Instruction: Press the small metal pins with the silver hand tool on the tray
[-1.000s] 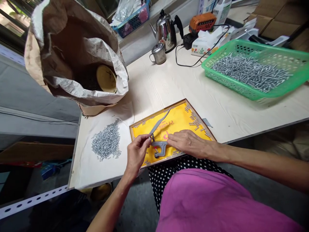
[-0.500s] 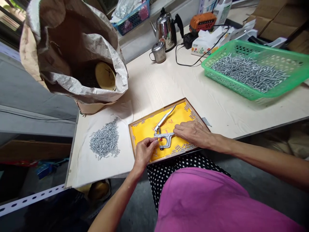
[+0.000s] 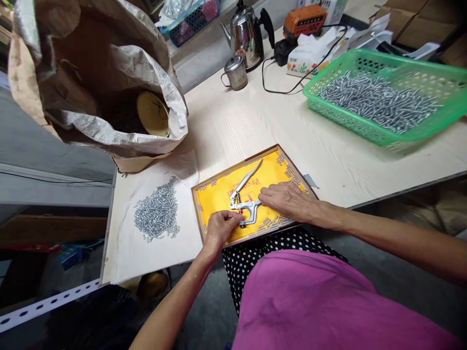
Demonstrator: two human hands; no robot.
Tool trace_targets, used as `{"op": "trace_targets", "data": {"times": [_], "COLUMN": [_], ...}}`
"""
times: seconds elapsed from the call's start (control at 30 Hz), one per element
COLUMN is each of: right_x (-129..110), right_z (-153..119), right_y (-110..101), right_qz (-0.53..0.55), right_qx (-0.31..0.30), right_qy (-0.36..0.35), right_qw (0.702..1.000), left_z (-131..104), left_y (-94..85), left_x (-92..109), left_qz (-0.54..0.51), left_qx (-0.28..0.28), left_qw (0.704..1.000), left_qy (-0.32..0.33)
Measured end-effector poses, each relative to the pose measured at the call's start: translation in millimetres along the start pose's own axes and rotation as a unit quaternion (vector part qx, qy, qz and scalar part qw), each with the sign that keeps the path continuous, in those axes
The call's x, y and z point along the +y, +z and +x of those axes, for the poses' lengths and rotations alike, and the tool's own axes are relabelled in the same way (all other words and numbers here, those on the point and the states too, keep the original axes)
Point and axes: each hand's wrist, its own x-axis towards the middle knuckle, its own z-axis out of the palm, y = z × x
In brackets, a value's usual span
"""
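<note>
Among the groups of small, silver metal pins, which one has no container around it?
The loose heap on the white sheet, left of the shallow, yellow-bottomed tray. The others lie inside that tray and the green plastic basket.

I'm in what looks like a small workshop for little metal parts. The pale worktop (image 3: 226, 126) in front of me shows it: a heap of short metal pins (image 3: 156, 211) on a white cloth (image 3: 127, 257), a green basket (image 3: 341, 114) full of many more, and the gray pliers (image 3: 251, 206) in my right hand (image 3: 284, 199). A big open sack (image 3: 146, 73) to my left and an orange battery pack (image 3: 305, 20) by the wall suit the trade too. Some things look homelier (my steel kettle (image 3: 248, 39), lidded cup (image 3: 236, 75) and flowered tissue box (image 3: 299, 68) share the same top), so I can't tell whether a house surrounds it.
</note>
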Motion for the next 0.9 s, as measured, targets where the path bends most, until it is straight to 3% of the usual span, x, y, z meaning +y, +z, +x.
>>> {"op": "trace_targets", "data": {"times": [0.43, 0.73, 0.9], "right_x": [1.7, -0.3, -1.7], "right_z": [-5.0, -3.8, -4.0], "right_y": [7.8, 9.1, 7.5], "right_qz": [0.027, 0.025, 0.018], "right_qx": [0.022, 0.028, 0.024], "right_qy": [-0.002, 0.005, 0.002], "right_qw": [0.999, 0.999, 1.0], "left_z": [-1.9, 2.3, -1.4], "left_y": [-9.6, -7.4, -5.0], "left_x": [23.3, 27.4, 28.2], "left_qz": [0.001, -0.006, 0.026], "left_qx": [-0.123, -0.104, -0.107], "left_qw": [0.99, 0.989, 0.989], "left_qy": [-0.063, -0.107, -0.101]}}
